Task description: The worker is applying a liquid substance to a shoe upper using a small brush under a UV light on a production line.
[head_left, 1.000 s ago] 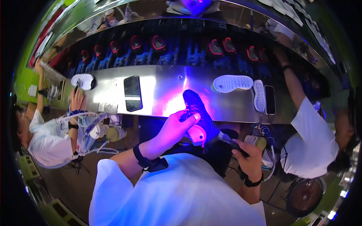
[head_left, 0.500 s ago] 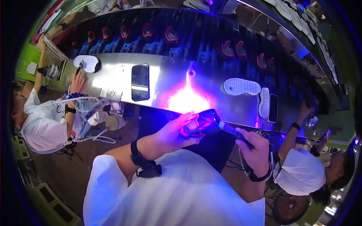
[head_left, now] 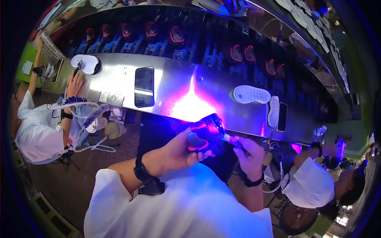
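Note:
A dark shoe upper (head_left: pixel 212 137) with a reddish collar edge rests in my left hand (head_left: pixel 174 154), whose fingers wrap round its near left side. It is tilted, its dark glossy end pointing up and away from me, just off the table's front edge. My right hand (head_left: pixel 251 156) closes round a brush (head_left: pixel 232 139) at the right. The brush's pale tip meets the upper's right side. Part of the handle is hidden by my fingers. Purple light falls over both hands, so fine detail on the upper is hard to make out.
A metal table (head_left: pixel 115 75) runs ahead, with a brightly lit patch and a black phone (head_left: pixel 144 87). White shoe soles (head_left: pixel 251 94) lie to the right beside another phone (head_left: pixel 282 117). Beyond is a dark conveyor (head_left: pixel 190 37) bearing several uppers. Co-workers sit left and right.
The upper has turned so its glossy end tips further up, and my right hand with the brush has moved left. The whole view has shifted slightly.

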`<action>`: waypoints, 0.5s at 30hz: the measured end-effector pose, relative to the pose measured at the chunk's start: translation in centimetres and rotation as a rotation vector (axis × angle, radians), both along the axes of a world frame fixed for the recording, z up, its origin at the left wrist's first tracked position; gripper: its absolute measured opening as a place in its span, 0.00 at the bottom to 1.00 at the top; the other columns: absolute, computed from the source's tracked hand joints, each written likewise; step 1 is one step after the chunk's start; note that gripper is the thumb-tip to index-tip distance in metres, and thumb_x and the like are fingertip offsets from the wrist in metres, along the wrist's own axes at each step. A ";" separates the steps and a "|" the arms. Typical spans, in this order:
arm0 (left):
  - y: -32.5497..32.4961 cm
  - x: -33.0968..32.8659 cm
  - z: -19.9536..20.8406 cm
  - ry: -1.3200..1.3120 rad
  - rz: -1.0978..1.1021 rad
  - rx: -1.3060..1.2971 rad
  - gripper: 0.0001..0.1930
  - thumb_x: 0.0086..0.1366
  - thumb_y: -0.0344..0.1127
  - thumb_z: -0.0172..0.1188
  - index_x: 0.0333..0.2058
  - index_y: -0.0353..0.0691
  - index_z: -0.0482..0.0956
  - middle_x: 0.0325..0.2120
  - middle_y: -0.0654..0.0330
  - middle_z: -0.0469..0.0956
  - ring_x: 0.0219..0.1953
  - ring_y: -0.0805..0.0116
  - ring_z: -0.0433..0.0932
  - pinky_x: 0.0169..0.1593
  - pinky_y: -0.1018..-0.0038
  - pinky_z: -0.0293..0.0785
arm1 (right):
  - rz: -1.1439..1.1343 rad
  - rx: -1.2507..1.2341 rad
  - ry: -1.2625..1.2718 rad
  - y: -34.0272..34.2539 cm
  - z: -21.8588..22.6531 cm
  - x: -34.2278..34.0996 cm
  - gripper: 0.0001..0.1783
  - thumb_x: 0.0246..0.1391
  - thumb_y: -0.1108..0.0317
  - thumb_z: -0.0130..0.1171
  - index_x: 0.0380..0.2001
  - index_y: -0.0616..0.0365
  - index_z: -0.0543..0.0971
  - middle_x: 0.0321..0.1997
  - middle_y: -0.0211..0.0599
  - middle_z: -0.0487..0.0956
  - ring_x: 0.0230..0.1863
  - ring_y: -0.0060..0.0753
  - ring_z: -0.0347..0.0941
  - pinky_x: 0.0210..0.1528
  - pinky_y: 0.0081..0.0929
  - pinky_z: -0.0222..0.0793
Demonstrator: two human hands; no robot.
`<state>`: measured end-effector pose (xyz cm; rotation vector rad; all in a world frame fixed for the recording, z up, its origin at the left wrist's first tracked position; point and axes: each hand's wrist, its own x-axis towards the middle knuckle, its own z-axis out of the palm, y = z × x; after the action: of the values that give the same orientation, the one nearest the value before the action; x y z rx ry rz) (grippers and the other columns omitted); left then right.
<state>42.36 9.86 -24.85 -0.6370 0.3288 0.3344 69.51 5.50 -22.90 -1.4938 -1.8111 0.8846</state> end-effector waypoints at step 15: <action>9.5 2.2 -0.5 0.934 -0.123 1.483 0.28 0.66 0.41 0.69 0.61 0.32 0.75 0.49 0.60 0.83 0.50 0.73 0.80 0.59 0.70 0.76 | -0.132 -0.065 0.221 0.5 -2.9 0.5 0.20 0.57 0.73 0.69 0.54 0.61 0.83 0.41 0.43 0.86 0.38 0.31 0.81 0.48 0.27 0.75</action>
<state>44.58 19.32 -25.40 1.0478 0.8588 0.6274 70.05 6.03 -25.80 -1.4739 -1.5202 1.0082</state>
